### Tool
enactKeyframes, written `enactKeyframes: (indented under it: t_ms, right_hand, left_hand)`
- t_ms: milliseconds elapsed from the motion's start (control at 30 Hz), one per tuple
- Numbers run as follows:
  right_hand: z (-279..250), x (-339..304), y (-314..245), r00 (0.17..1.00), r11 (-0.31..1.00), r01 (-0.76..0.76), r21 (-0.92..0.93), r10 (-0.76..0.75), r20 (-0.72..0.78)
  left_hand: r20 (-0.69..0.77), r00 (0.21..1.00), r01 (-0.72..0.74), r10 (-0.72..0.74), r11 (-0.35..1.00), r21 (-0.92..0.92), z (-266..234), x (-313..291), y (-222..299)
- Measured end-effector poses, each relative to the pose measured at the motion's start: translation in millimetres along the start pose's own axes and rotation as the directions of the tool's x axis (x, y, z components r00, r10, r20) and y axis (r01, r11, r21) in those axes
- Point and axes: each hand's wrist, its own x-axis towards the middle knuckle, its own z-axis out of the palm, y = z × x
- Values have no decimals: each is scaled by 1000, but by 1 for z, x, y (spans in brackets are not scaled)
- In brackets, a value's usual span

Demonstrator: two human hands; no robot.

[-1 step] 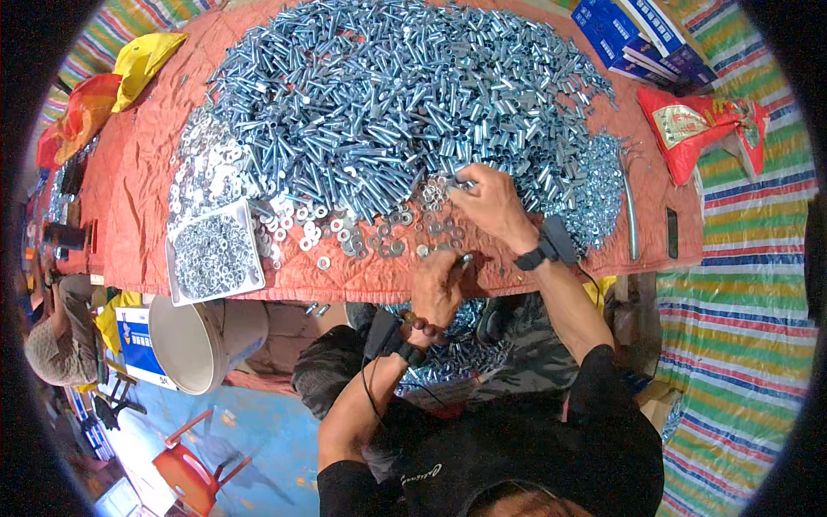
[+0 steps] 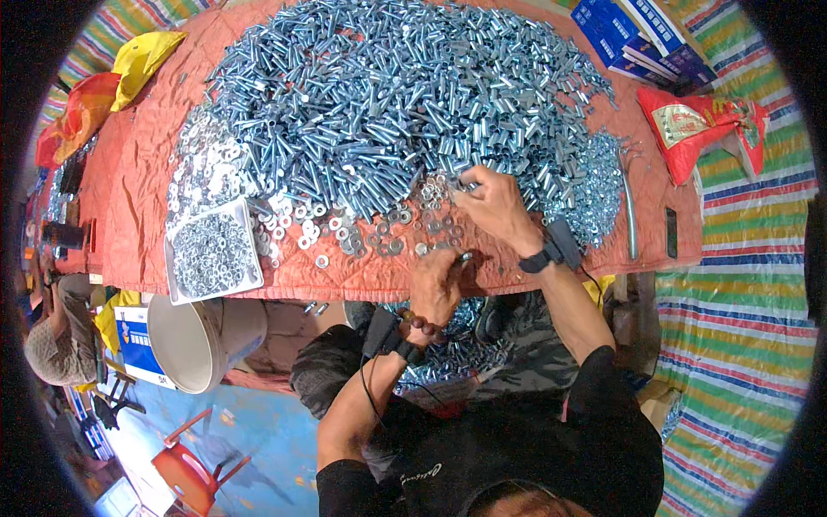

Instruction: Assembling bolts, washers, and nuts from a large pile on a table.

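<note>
My left hand (image 2: 435, 283) is closed near the table's front edge, with the shiny end of a small metal fastener (image 2: 466, 257) showing at its fingertips. Most of that piece is hidden by the fingers. Further up and to the right, my right hand (image 2: 493, 205) has its thumb and fingers pinched together at the lower edge of a large heap of metal bolts and sleeves (image 2: 388, 103). What it pinches is too covered to name. Small rings (image 2: 432, 191) lie beside its fingertips. Loose flat washers (image 2: 343, 233) are scattered left of both hands.
A white tray of small rings (image 2: 256, 274) sits at the table's front left, beside piled washers (image 2: 207, 164). Small nuts (image 2: 594, 194) heap at the right, near a metal rod (image 2: 631, 211). A red bag (image 2: 680, 129) and blue boxes (image 2: 616, 39) lie beyond. Below stands a bucket (image 2: 245, 332).
</note>
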Motion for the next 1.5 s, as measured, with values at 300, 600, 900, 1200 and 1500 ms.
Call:
enactKeyframes:
  t_ms: [300, 600, 900, 1200, 1500]
  right_hand:
    - [-44, -52, 8, 971, 992, 127, 13, -126, 204]
    - [-42, -74, 16, 961, 969, 249, 8, -248, 126]
    - [-33, -83, 15, 979, 971, 177, 159, -191, 74]
    - [-24, -87, 6, 948, 948, 311, 71, -315, 41]
    - [-18, -82, -10, 958, 948, -168, 269, 92, 272]
  left_hand:
    - [-15, 1000, 3, -4, 998, -59, 4, 9, 3]
    - [-8, 1000, 0, 0, 1000, 0, 3, 11, 15]
    - [-12, 1000, 7, -6, 1000, 29, 6, 9, 12]
    - [38, 998, -49, 48, 998, 25, 6, 5, 11]
    - [-25, 999, -44, 43, 996, -72, 8, -3, 3]
